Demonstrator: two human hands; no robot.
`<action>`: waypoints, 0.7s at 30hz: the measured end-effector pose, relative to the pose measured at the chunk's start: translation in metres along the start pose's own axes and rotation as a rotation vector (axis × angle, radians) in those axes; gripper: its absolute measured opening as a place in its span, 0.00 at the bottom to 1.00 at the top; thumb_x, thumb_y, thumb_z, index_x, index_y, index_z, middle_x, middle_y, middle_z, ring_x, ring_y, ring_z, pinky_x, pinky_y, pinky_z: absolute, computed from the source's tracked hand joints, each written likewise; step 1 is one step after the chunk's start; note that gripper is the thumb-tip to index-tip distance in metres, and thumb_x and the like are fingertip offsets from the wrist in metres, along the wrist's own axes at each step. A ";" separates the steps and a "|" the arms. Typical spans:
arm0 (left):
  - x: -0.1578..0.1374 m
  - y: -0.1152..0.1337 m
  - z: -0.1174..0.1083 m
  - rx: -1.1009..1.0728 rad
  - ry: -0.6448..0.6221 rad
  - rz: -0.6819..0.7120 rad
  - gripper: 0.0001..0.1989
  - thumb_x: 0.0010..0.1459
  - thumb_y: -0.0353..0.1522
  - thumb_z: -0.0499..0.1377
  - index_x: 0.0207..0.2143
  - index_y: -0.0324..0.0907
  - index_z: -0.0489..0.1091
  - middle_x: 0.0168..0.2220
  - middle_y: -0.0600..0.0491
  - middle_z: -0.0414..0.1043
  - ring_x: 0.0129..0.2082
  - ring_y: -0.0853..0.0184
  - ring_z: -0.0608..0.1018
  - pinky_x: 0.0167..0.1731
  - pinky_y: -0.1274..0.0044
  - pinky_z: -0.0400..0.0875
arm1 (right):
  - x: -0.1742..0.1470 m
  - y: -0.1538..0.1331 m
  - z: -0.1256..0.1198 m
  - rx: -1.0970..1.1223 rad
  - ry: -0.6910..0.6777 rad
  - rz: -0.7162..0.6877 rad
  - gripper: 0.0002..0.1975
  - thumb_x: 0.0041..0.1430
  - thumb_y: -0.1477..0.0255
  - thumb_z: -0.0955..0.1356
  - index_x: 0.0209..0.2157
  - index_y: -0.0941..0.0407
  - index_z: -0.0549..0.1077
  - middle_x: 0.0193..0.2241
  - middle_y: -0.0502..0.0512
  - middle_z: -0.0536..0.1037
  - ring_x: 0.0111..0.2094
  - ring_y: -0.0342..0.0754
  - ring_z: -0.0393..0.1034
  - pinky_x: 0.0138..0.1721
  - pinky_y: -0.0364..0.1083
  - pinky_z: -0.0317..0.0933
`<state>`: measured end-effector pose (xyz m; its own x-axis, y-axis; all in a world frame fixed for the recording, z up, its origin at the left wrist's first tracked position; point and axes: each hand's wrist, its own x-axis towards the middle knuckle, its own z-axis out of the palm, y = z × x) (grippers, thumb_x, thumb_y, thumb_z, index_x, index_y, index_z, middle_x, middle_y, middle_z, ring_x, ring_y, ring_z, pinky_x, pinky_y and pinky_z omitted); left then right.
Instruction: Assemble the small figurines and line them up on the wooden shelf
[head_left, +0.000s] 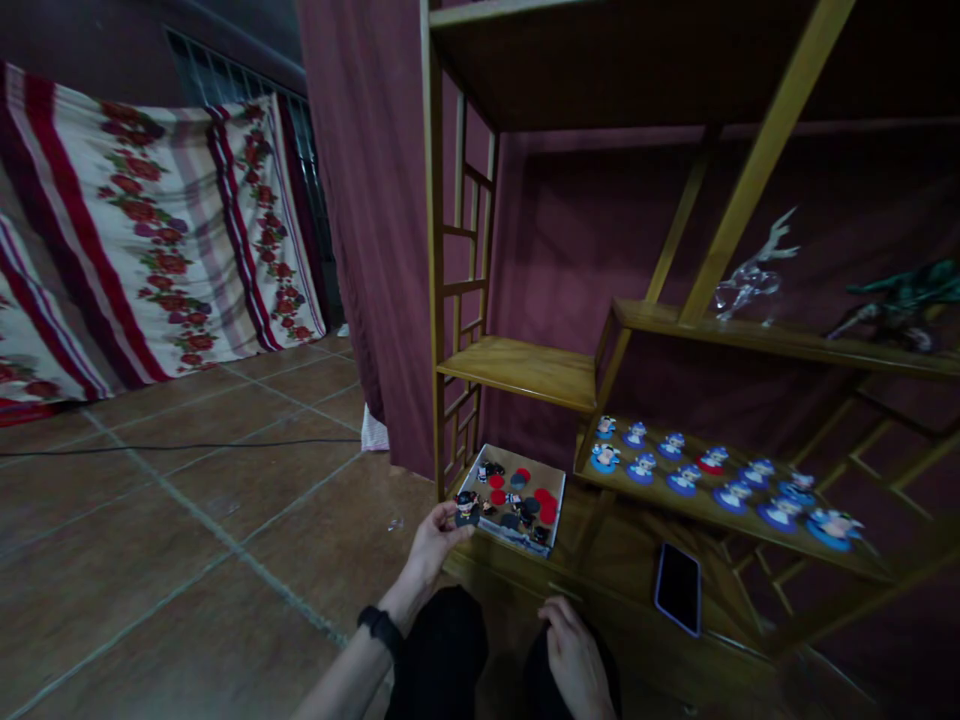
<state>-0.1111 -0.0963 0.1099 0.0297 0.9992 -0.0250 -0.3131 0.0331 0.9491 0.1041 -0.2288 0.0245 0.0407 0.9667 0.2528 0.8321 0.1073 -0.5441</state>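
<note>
My left hand point(429, 548), with a dark watch on its wrist, pinches a small black-and-red figurine point(466, 505) on a dark round base. It holds the figurine at the near left corner of a shallow white-edged box point(556, 500). Inside that box lie several similar dark figurines and red and dark discs. My right hand point(574, 650) rests by my right knee, its fingers loosely bent and nothing visible in them. Several small blue-and-white figurines point(683, 479) on round bases stand in two rows on a shelf at the right; one base is red.
A wooden shelf unit point(517, 368) rises in front of me, with slanted posts and lattice sides. A phone point(678, 588) lies on its lowest board. Higher up stand a clear deer ornament point(754, 280) and a dark green ornament point(907, 300). A cable point(225, 445) crosses the tiled floor.
</note>
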 end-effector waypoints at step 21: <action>0.007 0.132 0.037 -0.149 -0.245 -0.049 0.18 0.35 0.24 0.68 0.33 0.36 0.72 0.35 0.48 0.76 0.34 0.69 0.76 0.37 0.79 0.67 | 0.012 0.006 0.006 -0.230 -0.070 0.112 0.18 0.56 0.80 0.57 0.31 0.46 0.74 0.41 0.46 0.74 0.43 0.41 0.69 0.40 0.36 0.60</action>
<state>-0.1175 -0.0859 0.2468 0.2708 0.9624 0.0240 -0.4408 0.1018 0.8918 0.1060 -0.2157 0.0197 0.1080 0.9841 0.1407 0.9287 -0.0494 -0.3675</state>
